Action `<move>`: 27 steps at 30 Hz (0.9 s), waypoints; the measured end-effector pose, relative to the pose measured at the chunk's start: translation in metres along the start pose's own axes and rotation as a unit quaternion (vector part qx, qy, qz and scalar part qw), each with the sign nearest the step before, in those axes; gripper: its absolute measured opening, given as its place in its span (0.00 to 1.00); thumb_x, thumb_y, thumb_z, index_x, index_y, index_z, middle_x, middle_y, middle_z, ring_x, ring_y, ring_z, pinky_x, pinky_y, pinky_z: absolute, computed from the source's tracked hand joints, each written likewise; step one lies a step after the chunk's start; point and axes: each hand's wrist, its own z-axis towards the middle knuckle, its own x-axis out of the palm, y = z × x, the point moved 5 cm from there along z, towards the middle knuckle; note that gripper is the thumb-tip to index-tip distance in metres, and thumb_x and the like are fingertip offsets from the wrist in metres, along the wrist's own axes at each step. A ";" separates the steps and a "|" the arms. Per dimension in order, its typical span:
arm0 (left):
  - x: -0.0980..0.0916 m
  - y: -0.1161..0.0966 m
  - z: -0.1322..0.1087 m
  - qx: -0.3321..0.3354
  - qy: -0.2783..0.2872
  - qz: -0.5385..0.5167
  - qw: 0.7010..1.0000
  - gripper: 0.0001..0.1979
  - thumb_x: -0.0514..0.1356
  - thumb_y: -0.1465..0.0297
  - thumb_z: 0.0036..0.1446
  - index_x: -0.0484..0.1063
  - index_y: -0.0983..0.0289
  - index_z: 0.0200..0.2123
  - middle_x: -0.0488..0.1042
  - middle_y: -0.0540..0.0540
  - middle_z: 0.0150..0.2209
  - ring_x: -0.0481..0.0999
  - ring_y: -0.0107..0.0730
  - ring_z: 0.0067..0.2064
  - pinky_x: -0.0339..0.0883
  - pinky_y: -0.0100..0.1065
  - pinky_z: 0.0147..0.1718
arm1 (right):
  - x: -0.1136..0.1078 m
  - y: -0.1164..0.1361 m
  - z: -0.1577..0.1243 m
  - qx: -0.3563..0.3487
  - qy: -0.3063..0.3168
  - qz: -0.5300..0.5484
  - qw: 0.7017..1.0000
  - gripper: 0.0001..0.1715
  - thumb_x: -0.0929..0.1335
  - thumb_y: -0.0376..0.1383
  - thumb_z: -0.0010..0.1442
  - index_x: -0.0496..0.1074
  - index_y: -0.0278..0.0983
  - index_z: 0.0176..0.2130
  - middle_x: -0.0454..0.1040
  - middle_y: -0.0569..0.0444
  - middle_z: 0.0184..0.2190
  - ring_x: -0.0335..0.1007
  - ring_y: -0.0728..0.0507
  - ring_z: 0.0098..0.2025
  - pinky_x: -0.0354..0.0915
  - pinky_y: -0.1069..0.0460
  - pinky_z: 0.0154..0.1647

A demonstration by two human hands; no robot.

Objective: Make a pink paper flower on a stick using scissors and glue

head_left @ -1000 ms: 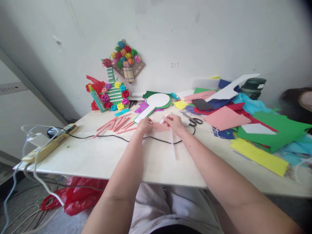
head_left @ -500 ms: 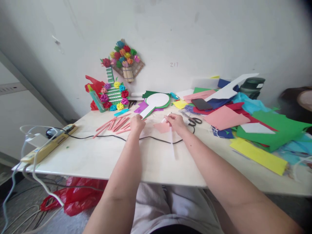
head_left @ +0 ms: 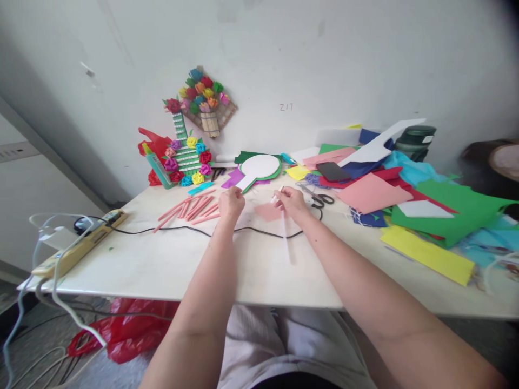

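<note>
My left hand [head_left: 231, 203] is closed in a loose fist above the table, between the pink rolled paper sticks [head_left: 197, 208] and the handle end of a white paddle-shaped cutout [head_left: 260, 166]. Whatever its fingers hold is hidden. My right hand [head_left: 292, 202] pinches a slim white stick [head_left: 277, 195] pointing up and left. A translucent strip [head_left: 285, 237] stretches down from below that hand; whether it joins the white stick cannot be made out. Beneath the right fingertips lies a pink paper piece [head_left: 267, 212]. Black-handled scissors [head_left: 323, 200] rest just right of this hand.
A black cable [head_left: 162, 229] crosses the table from a yellow power strip [head_left: 81, 243]. A green glue bottle [head_left: 159, 168] and paper-flower decorations [head_left: 188, 154] stand at the back left. Coloured sheets [head_left: 373, 193], a phone [head_left: 333, 172] and a dark jar [head_left: 417, 141] crowd the right.
My left hand has shifted slightly right, and a pink bit beside its fingers no longer shows. My right hand keeps its pinch in nearly the same place. The view has turned slightly.
</note>
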 end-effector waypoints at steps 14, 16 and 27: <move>0.036 -0.032 -0.024 0.089 0.116 0.177 0.973 0.14 0.56 0.65 0.49 0.74 0.62 0.39 0.74 0.61 0.43 0.67 0.46 0.50 0.64 0.39 0.42 | 0.007 -0.004 0.000 -0.009 0.041 -0.020 0.999 0.11 0.63 0.41 0.56 0.60 0.37 0.27 0.70 0.59 0.21 0.64 0.52 0.13 0.59 0.58 0.13; 0.037 -0.032 -0.024 0.072 0.119 0.189 0.972 0.14 0.56 0.65 0.49 0.74 0.63 0.38 0.74 0.63 0.41 0.67 0.47 0.49 0.63 0.40 0.42 | 0.007 -0.002 -0.001 -0.005 0.042 -0.014 0.999 0.10 0.64 0.40 0.55 0.60 0.37 0.27 0.69 0.60 0.20 0.63 0.52 0.12 0.58 0.58 0.12; 0.042 -0.015 -0.017 -0.026 0.082 -0.092 0.992 0.04 0.61 0.68 0.43 0.69 0.62 0.23 0.74 0.56 0.27 0.73 0.40 0.34 0.64 0.37 0.35 | 0.009 -0.007 0.000 0.008 0.047 0.003 0.999 0.11 0.65 0.42 0.54 0.60 0.37 0.29 0.70 0.59 0.21 0.65 0.52 0.14 0.57 0.59 0.11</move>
